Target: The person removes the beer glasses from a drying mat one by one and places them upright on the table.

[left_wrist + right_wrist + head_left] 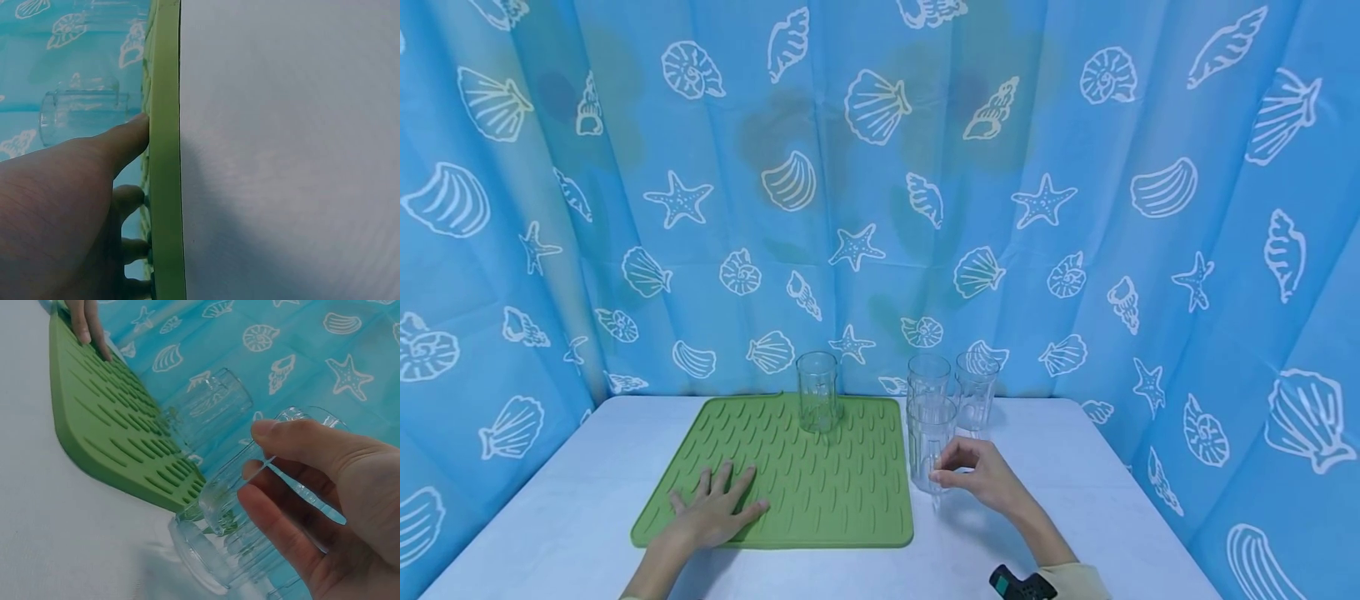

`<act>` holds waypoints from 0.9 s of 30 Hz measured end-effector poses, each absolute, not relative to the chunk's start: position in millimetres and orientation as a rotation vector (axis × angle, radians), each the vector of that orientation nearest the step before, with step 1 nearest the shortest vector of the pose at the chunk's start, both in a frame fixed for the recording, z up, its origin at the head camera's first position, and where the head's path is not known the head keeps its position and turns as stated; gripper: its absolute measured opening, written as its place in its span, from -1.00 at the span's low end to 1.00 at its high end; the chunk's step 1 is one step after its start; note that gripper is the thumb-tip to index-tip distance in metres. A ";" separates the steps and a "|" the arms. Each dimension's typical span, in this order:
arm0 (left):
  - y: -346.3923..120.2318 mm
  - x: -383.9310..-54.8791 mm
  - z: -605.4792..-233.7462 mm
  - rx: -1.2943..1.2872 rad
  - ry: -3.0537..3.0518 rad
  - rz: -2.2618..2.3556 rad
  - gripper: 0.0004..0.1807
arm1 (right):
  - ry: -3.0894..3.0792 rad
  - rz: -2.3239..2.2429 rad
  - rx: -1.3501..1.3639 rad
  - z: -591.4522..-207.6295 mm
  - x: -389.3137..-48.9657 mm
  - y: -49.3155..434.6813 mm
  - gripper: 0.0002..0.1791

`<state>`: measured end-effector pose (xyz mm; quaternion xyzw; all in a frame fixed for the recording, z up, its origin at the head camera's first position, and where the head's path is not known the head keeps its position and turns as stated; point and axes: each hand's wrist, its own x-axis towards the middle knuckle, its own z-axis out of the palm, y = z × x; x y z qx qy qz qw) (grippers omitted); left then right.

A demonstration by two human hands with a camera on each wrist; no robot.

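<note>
My left hand (pixel 711 512) rests with fingers spread on the front left of a green ridged mat (pixel 842 500). In the left wrist view its fingertips press on the mat's ridged face beside the thick edge. To the right of the mat my right hand (pixel 981 475) pinches the handle of a clear glass mug (pixel 928 433) between thumb and fingers. That mug stands upright on the table, close to the mat's right edge. In the right wrist view the thumb (pixel 284 437) lies above the handle and the fingers curl below it. Another glass mug (pixel 817 396) stands on the mat's back edge.
Two more glass mugs, one directly behind the gripped one (pixel 928 367) and one at the back right (pixel 977 396), stand near the far table edge. A white cloth covers the table (pixel 1075 467). Behind it hangs a blue curtain (pixel 880 225) with white shell prints.
</note>
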<state>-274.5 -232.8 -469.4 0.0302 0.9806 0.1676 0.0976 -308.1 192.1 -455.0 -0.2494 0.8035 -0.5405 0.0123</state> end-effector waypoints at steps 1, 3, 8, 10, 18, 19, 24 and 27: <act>-233.0 -274.8 -469.8 0.088 2.902 0.493 -0.07 | 2.504 -1.676 -0.778 -455.0 -308.3 192.4 -0.77; -233.2 -275.2 -470.1 0.088 2.901 0.491 -0.07 | 2.505 -1.658 -0.781 -454.8 -308.5 192.9 -0.77; -232.4 -274.1 -468.0 0.091 2.903 0.492 -0.08 | 2.499 -1.636 -0.773 -453.2 -308.3 193.8 -0.76; -231.8 -273.2 -466.7 0.095 2.905 0.494 -0.08 | 2.486 -1.637 -0.763 -452.9 -308.2 193.8 -0.76; -233.0 -274.6 -469.1 0.100 2.908 0.499 -0.08 | 2.467 -1.641 -0.737 -454.2 -308.9 194.0 -0.75; -233.1 -274.7 -469.3 0.100 2.909 0.498 -0.08 | 2.469 -1.638 -0.739 -454.4 -308.9 194.2 -0.75; -232.7 -274.7 -469.6 0.098 2.913 0.496 -0.08 | 2.485 -1.627 -0.729 -453.5 -307.4 195.0 -0.75; -232.1 -273.8 -469.4 0.092 2.909 0.492 -0.08 | 2.493 -1.624 -0.718 -453.8 -307.3 195.7 -0.76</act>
